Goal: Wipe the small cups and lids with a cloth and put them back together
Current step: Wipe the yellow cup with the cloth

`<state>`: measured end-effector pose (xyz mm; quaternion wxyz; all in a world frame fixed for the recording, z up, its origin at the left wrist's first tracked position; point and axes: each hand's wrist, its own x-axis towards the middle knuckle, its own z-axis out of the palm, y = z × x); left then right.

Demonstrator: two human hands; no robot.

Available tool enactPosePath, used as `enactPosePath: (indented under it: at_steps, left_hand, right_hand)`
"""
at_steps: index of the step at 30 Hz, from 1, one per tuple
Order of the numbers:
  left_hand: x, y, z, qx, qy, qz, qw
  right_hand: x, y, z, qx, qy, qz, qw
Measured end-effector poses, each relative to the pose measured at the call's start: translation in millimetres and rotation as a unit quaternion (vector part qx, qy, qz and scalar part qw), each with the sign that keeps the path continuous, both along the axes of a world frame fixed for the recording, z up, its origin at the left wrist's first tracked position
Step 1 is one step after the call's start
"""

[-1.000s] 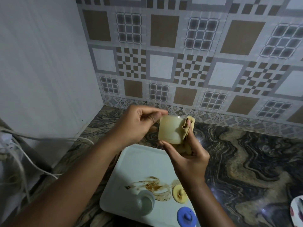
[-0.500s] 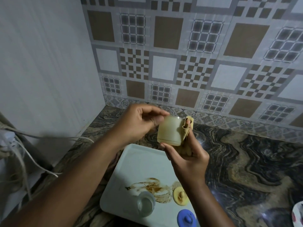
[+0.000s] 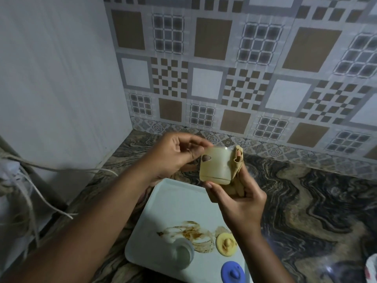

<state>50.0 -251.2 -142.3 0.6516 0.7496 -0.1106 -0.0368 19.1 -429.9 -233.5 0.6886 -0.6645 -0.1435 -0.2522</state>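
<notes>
A small cream cup (image 3: pixel 216 164) is held in the air above the white tray (image 3: pixel 173 203), lying on its side. My left hand (image 3: pixel 175 156) pinches its left rim, a fingertip showing through the wall. My right hand (image 3: pixel 238 201) grips a yellow cloth (image 3: pixel 237 160) pushed into the cup's right side, thumb under the cup. On the tray lie a clear cup (image 3: pixel 181 255) on its side, a cream lid (image 3: pixel 226 244) and a blue lid (image 3: pixel 232 271), beside a brown smear (image 3: pixel 189 233).
The tray sits on a dark marbled counter (image 3: pixel 306 211) in a corner of a tiled wall (image 3: pixel 244 78) and a white side panel (image 3: pixel 61 78). White cables (image 3: pixel 30 180) hang at the left. A white object (image 3: pixel 371 268) shows at the right edge.
The cup has turned a little in my hands, a fingertip now showing through its wall. Both hands stay at about the same spot above the tray.
</notes>
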Motion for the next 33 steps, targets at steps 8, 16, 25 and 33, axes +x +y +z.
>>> enactPosePath:
  at_steps: [8,16,25,33]
  left_hand:
    - [-7.8,-18.0,8.7,0.17,-0.154,0.068,0.971]
    - [4.1,-4.5,-0.4,0.156,-0.101,0.074,0.98]
    - [5.1,-2.1,-7.6,0.153,-0.124,0.096,0.976]
    - [7.0,30.4,-8.6,0.205,-0.124,0.099,0.966]
  right_hand:
    - [5.6,4.7,-6.3,-0.177,-0.103,-0.095,0.974]
    - [7.5,3.1,-7.0,-0.202,-0.143,-0.11,0.963]
    - [11.2,5.8,-14.9,-0.213,-0.199,-0.119,0.949]
    - [27.7,-10.6,-24.8,-0.064,0.112,-0.039,0.991]
